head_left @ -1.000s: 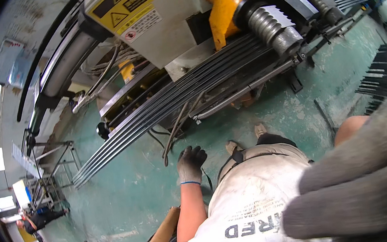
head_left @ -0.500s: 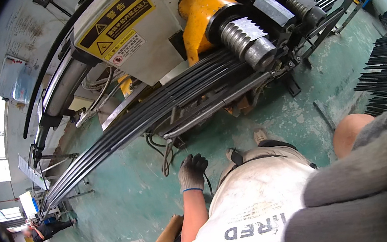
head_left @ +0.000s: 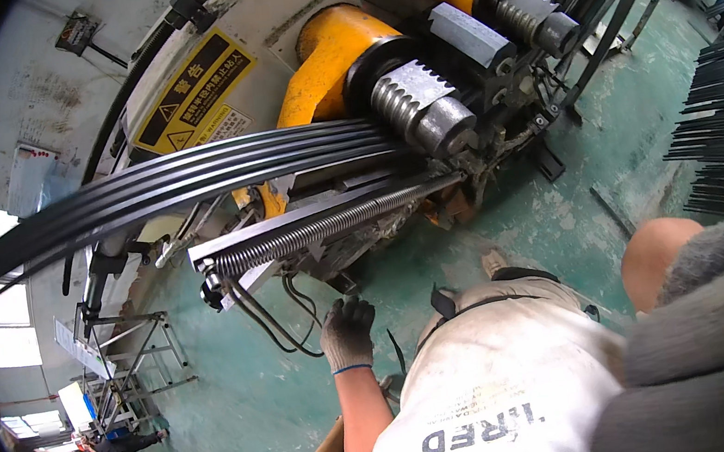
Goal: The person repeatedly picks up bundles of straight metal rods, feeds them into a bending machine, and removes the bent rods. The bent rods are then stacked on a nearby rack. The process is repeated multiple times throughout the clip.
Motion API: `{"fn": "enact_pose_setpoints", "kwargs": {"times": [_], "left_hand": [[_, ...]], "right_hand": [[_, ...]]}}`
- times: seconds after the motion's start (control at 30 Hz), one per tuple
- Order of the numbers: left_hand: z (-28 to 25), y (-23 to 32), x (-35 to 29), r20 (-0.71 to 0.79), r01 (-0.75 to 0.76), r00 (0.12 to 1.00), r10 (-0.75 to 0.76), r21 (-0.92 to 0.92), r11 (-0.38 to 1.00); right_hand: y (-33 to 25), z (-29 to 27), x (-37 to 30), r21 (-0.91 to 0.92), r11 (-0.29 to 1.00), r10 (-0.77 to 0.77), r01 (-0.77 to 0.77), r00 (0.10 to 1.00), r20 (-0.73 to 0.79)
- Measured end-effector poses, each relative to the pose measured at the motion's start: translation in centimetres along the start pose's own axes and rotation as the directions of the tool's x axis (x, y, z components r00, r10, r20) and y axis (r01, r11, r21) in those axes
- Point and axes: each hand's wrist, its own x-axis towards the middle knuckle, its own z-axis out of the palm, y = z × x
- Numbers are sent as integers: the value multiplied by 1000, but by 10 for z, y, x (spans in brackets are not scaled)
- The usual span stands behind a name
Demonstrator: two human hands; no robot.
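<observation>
Yellow-black label [head_left: 205,81], 2 hazard triangles [head_left: 168,112] | left hand [head_left: 347,333]: grip loosely open | right hand [head_left: 714,337]: cannot tell

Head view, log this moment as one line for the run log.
left hand: gloved, apparently empty | right hand: gloved, near camera, grip unclear | rods: extend left from machine | spring: below rods
</observation>
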Motion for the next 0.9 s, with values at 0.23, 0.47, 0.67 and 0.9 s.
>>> {"fn": "enact_pose_setpoints", "kwargs": {"times": [0.23, 0.47, 0.67, 0.9], "left_hand": [[-117, -49, 8, -269, 63, 841, -470, -814, 578], [-325, -69, 29, -249, -605, 501, -829, -786, -129], [-494, -32, 75, -593, -630, 411, -693, -734, 254], [-579, -1, 161, -769, -508, 491, -409, -634, 583]], "right_hand": [[22, 24, -85, -42, 941, 261, -336, 798, -544], [137, 112, -224, 842, 383, 783, -380, -350, -514], [224, 103, -247, 922, 314, 890, -227, -268, -370], [262, 85, -212, 958, 244, 877, -151, -388, -285]]}}
